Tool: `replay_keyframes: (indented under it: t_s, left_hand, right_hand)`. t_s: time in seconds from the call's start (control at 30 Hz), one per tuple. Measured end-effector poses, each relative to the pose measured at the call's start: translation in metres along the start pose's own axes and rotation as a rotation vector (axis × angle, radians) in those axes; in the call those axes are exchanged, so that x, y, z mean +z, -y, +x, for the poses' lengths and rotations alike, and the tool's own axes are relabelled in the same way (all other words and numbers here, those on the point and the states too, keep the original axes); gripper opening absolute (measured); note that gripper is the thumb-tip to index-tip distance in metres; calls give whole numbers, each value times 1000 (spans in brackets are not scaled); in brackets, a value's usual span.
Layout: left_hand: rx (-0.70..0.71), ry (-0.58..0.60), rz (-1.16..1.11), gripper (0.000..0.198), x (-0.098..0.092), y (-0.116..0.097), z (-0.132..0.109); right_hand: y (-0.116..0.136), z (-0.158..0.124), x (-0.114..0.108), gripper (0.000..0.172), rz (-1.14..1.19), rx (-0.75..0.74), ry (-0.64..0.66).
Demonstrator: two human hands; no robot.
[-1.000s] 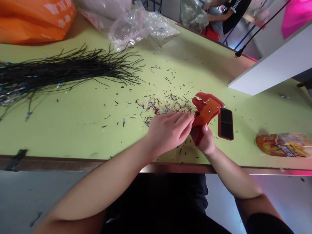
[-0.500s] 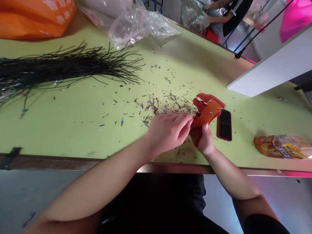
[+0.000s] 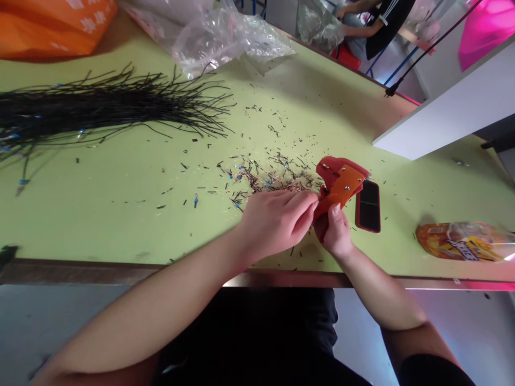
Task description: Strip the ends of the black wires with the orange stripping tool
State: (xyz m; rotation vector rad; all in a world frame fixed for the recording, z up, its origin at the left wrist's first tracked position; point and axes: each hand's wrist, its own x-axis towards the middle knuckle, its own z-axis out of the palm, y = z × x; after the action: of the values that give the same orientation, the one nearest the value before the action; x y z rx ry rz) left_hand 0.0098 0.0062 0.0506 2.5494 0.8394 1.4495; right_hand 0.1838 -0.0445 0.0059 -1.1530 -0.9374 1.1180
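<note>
My right hand (image 3: 337,231) is wrapped round the handle of an orange and red wire stripper (image 3: 345,186), its thumb lying along the orange side. The stripper's jaws, pointing up and left, are closed together. Close against the tool's left side, my left hand (image 3: 279,217) is pinched with the fingertips at the stripper. Whatever those fingertips hold is hidden or too small to name. Just beyond my left hand spreads a pile of black wire offcuts (image 3: 257,179) with copper bits and a few blue pieces.
A thick bundle of black wires (image 3: 120,104) lies at the left. Behind it are an orange bag (image 3: 52,29) and clear plastic bags (image 3: 233,40). A phone (image 3: 368,207) and a bottle of orange drink (image 3: 462,241) lie at right, below a white panel (image 3: 446,107). Another person (image 3: 388,27) sits beyond the table.
The stripper's jaws have closed, and its lower lever has drawn in toward the handle under my right hand. Both hands stay in nearly the same place; the view has shifted slightly.
</note>
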Motion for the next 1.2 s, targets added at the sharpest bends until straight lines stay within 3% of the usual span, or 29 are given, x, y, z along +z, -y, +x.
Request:
replay_keyframes:
  t_s: [0.2, 0.43, 0.57, 0.73, 0.87, 0.97, 1.2]
  left_hand:
    - [0, 17, 0, 13, -1, 0, 0]
    - [-21, 29, -18, 14, 3, 1, -2]
    - [-65, -21, -117, 11, -2, 9, 1]
    - [-202, -66, -182, 16, -8, 21, 5]
    - [-186, -50, -151, 19, -6, 27, 5]
    - [-166, -39, -144, 18, -3, 31, 4]
    - [-152, 72, -45, 23, -4, 44, 3]
  right_hand:
    - [7, 1, 2, 64, -23, 26, 121]
    - [11, 3, 4, 62, 53, 61, 172]
    - [22, 10, 2, 61, 134, 118, 245]
    - [33, 16, -7, 67, 241, 228, 408]
    - [30, 15, -14, 69, 286, 307, 621]
    - [27, 13, -17, 68, 328, 323, 708]
    - [25, 13, -23, 64, 319, 361, 724]
